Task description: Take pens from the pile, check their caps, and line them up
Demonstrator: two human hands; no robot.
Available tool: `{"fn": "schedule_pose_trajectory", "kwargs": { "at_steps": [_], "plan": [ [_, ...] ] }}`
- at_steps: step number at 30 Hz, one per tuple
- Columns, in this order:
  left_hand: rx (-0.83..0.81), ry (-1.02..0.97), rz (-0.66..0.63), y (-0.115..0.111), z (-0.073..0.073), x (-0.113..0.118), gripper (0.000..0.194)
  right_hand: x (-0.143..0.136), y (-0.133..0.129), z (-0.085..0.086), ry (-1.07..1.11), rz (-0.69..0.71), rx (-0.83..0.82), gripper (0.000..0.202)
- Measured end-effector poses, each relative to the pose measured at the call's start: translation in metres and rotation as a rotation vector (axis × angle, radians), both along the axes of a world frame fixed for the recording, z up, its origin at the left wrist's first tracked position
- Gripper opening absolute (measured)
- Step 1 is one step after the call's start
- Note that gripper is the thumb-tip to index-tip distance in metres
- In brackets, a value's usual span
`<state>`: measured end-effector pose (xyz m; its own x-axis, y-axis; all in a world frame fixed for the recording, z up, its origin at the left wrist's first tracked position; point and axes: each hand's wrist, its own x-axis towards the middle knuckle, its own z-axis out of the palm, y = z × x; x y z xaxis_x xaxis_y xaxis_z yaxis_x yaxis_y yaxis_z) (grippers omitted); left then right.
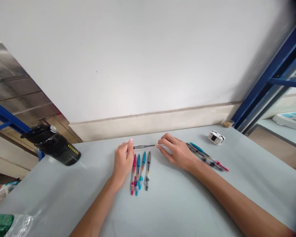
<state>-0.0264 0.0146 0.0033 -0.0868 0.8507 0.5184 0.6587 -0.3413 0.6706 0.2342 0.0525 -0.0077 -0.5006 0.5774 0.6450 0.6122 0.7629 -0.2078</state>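
My left hand [124, 156] is closed on the grey grip end of a pen [141, 146], which lies level just above the grey table [177, 197]. At the pen's other end, the thumb and fingertips of my right hand [174, 149] pinch its thin clear part. Below my hands several pens lie side by side: a pink one [134, 171], two blue ones [138, 172] and a grey one [148, 171]. Beyond my right wrist is a loose pile of grey, blue and pink pens [207, 158], partly hidden by my forearm.
A black bottle [56, 146] stands at the left. Toward the back right are a white device [215, 138] and a small clear container [228, 123]. A green item in clear plastic [2, 223] sits at the lower left. A wall runs behind the table.
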Motion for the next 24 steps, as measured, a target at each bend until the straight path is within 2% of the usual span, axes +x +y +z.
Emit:
{"fn": "schedule_pose_trajectory", "kwargs": {
  "at_steps": [16, 24],
  "plan": [
    [0.013, -0.034, 0.034, 0.0006, 0.0016, -0.0027, 0.057, 0.0027, 0.0006, -0.0006, -0.004, 0.0, 0.011, 0.018],
    [0.028, 0.023, -0.012, 0.0, -0.0005, 0.0012, 0.055, 0.0002, -0.0013, 0.0006, -0.062, 0.027, -0.004, 0.021]
  ]
}}
